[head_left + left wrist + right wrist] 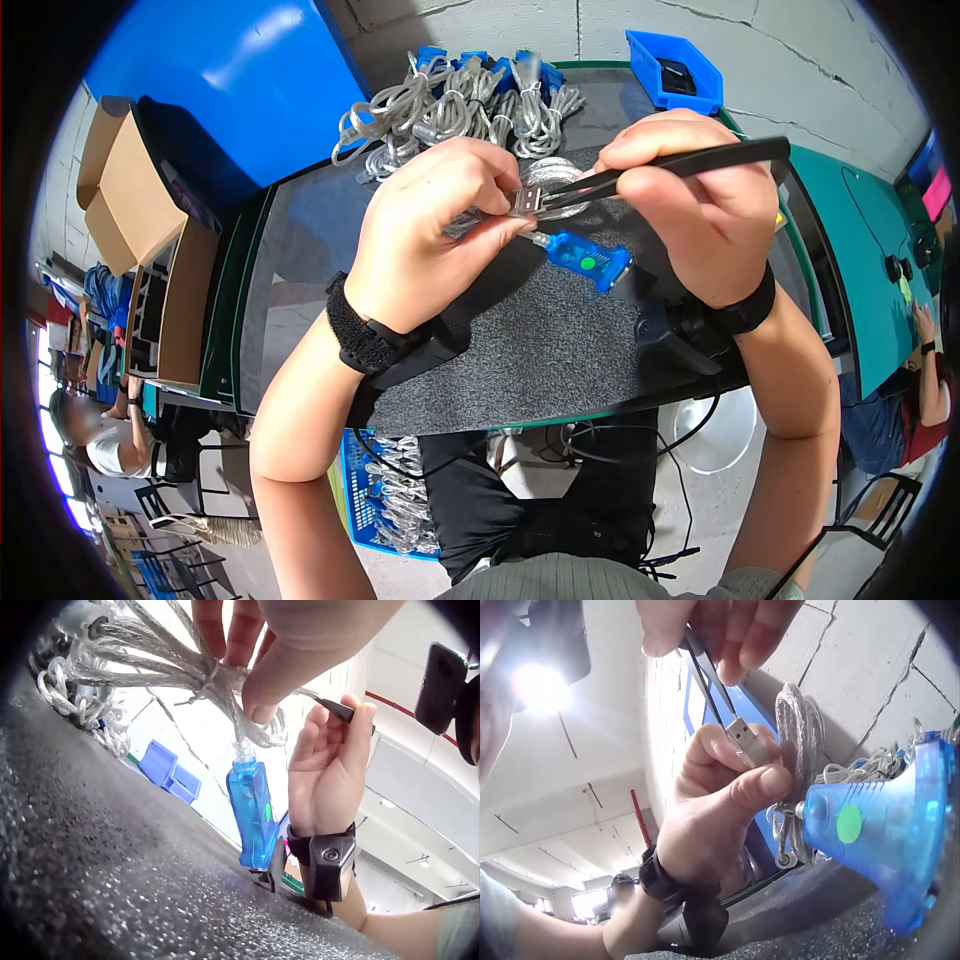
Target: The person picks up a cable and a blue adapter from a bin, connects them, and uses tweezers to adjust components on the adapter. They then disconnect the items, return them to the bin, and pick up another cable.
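My left hand [435, 220] pinches a USB plug [527, 201] at the end of a clear, silvery cable, its metal end facing right. In my right hand [705, 200] I hold black tweezers [690, 165], their tips right at the plug's metal shell. The right wrist view shows the two tweezer arms on either side of the USB plug [744, 735]. The coiled cable [180, 664] hangs from the left hand, bound with a tie. At its other end is a translucent blue connector [588, 260] with a round green sticker, over the dark mat.
Several coiled cables with blue connectors [470, 100] lie at the back of the table. A blue bin [677, 72] with a black item stands at the back right. An open cardboard box [180, 290] is on the left. A blue basket [358, 490] of cables sits below the table.
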Motion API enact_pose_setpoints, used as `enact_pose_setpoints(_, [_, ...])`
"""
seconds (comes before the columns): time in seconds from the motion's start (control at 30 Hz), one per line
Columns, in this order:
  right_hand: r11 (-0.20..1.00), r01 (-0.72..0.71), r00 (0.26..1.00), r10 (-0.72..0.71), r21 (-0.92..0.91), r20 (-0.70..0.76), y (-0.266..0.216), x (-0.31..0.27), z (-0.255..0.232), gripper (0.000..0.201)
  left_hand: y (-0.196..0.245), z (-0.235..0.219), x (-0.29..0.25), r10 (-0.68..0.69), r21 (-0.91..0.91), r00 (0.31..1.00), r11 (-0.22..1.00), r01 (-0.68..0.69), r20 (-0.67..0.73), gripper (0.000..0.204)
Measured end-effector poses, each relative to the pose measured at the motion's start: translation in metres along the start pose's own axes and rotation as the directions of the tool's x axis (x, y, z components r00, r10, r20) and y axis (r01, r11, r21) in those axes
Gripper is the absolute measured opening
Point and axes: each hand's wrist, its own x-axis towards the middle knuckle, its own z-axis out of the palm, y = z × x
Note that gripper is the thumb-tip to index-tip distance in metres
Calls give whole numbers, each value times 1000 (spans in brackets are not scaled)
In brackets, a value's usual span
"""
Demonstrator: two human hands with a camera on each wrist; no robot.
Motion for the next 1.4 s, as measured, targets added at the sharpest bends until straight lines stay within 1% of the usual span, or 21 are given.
enact_pose_setpoints(0.03, [971, -202, 978, 207, 129, -25, -6, -2, 2, 21, 0, 0, 0, -11, -3, 1000, 1000, 11, -1, 32])
enact_pose_setpoints(0.07, [885, -388, 913, 407, 257, -22, -9, -2, 3, 23, 0, 0, 0, -23, -6, 1000, 1000, 23, -1, 32])
enact_pose_setpoints(0.2, [864, -395, 905, 425, 313, -30, -6, -3, 6, 24, 0, 0, 0, -11, 4, 1000, 1000, 11, -17, 32])
enact_pose_setpoints(0.27, [869, -362, 900, 420, 338, -116, -6, -2, 9, 10, 2, 0, 1, -19, 4, 1000, 1000, 19, -11, 33])
enact_pose_setpoints(0.3, [868, -363, 900, 421, 338, -114, -5, -2, 7, 10, 2, 0, 1, -20, 3, 1000, 1000, 20, -12, 33])
enact_pose_setpoints(0.33, [938, -277, 952, 298, 208, -77, -2, -2, 4, 15, 1, 0, 1, -16, 3, 1000, 1000, 16, -8, 33])
enact_pose_setpoints(0.37, [982, -173, 984, 175, 81, -21, 0, -2, 1, 20, 1, 0, 1, -14, 3, 1000, 1000, 14, -5, 33])
enact_pose_setpoints(0.4, [981, -173, 984, 175, 84, -18, 1, 0, -1, 20, 0, 0, 1, -17, 4, 1000, 1000, 17, -7, 33])
enact_pose_setpoints(0.43, [999, -46, 999, 45, 18, 24, 3, 2, -4, 18, 0, 0, 1, -5, 13, 1000, 1000, 5, -4, 32])
enact_pose_setpoints(0.47, [995, 85, 994, -81, -44, 74, 3, 3, -5, 17, -1, 0, 1, 7, 21, 1000, 1000, -7, -1, 32])
enact_pose_setpoints(0.5, [995, 85, 994, -82, -43, 75, 2, 3, -3, 17, -1, 0, 0, 6, 22, 1000, 1000, -6, -2, 32])
enact_pose_setpoints(0.6, [997, 58, 996, -61, 42, 66, -1, 3, 0, 16, 0, 0, 0, -2, 15, 1000, 1000, 2, -5, 32])
enact_pose_setpoints(0.67, [997, 69, 995, -71, 30, 67, 1, 3, -1, 16, -1, 0, 0, 15, 16, 1000, 1000, -15, 1, 32])
enact_pose_setpoints(0.83, [996, 83, 994, -84, 15, 64, 2, 3, -2, 16, -2, 1, 0, 5, 6, 1000, 1000, -5, -10, 32])
enact_pose_setpoints(0.93, [997, 70, 997, -69, -30, 42, 1, 3, -3, 17, -1, 0, 0, 0, 5, 1000, 1000, 0, -10, 32])
enact_pose_setpoints(1.0, [1000, 17, 999, -16, -16, 41, 0, 3, -3, 19, -1, 0, 1, -1, 5, 1000, 1000, 1, -10, 32])
enact_pose_setpoints(1.23, [1000, 13, 998, -12, -15, 60, 1, 3, -2, 18, -1, 0, -1, -3, 7, 1000, 1000, 3, -9, 32])
enact_pose_setpoints(1.3, [1000, -1, 999, 1, 3, 34, 2, 1, -3, 18, -2, 0, -2, -11, 10, 1000, 1000, 11, -4, 32])
enact_pose_setpoints(1.37, [981, -169, 983, 174, 98, -51, -1, -2, -3, 19, -4, 0, -3, -79, 18, 997, 997, 78, 25, 28])
enact_pose_setpoints(1.4, [909, -297, 931, 343, 292, -121, -7, -2, 1, 23, -4, 0, -3, -82, 16, 996, 997, 82, 23, 28])
